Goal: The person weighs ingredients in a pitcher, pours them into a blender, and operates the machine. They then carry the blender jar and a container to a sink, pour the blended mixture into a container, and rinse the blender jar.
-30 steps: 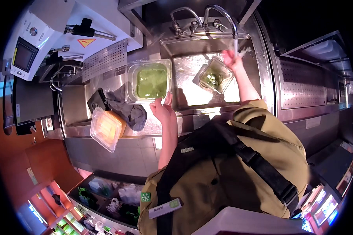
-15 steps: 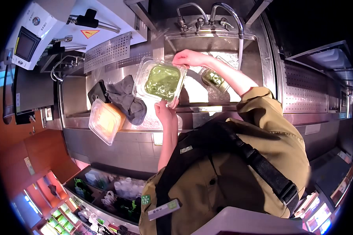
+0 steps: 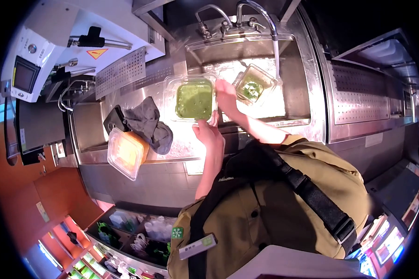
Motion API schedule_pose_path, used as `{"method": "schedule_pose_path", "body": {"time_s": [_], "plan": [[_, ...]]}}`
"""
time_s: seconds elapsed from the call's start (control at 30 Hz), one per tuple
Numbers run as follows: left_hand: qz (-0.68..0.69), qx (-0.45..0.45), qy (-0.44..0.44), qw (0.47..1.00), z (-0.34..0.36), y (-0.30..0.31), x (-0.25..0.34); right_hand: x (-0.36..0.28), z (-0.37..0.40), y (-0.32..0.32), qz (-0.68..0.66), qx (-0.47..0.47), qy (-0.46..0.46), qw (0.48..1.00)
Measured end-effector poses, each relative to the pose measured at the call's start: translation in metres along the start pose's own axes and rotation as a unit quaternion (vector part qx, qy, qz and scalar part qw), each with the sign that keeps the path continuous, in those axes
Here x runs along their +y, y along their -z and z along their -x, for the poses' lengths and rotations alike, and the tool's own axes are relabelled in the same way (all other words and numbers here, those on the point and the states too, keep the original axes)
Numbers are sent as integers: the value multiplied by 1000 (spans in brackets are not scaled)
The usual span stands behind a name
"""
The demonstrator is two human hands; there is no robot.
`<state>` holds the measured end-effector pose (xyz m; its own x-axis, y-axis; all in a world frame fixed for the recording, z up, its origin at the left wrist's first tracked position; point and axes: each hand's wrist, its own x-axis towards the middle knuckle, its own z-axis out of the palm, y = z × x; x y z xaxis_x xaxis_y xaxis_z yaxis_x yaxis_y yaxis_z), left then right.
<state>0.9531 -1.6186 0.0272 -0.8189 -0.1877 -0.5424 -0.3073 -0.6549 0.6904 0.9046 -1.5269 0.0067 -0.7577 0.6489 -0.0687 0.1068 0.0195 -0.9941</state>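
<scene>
Head view is showing a clear square container (image 3: 194,99) holding an opaque green liquid, sitting over the counter (image 3: 181,149) just at the left lip of the sink (image 3: 297,88); whether it is resting or lifted cannot be told. The left hand (image 3: 209,133) is gripping its near rim, fingers curled and thumb over the edge. The right hand (image 3: 226,96) is clasping its right wall, fingers pressed together along the side. Inside the sink, a smaller clear tub (image 3: 253,86) is lying tilted with green dregs in it, and water is running from the faucet (image 3: 258,10) just beside it. An orange-filled lidded tub (image 3: 125,151) is sitting well to the left, touching a grey cloth (image 3: 149,122).
</scene>
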Motion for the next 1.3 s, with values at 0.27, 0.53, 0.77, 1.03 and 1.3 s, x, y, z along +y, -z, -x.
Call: {"method": "schedule_pose_path", "body": {"time_s": [0.27,0.53,0.77,1.03,1.3], "plan": [[16,-25,-18,999,-11,-14,9,26,-15,76,20,-182,62,981],[19,-43,-21,999,-7,-20,7,122,-201,161,-576,197,-298,735],[62,-52,6,997,-5,-30,-9,51,-58,71,-26,-57,-72,995],[64,-58,2,996,-6,-31,-15,-24,1,48,-65,-223,-25,972],[42,-19,2,999,-5,-25,-11,-20,-10,50,-64,-266,-44,961]]}}
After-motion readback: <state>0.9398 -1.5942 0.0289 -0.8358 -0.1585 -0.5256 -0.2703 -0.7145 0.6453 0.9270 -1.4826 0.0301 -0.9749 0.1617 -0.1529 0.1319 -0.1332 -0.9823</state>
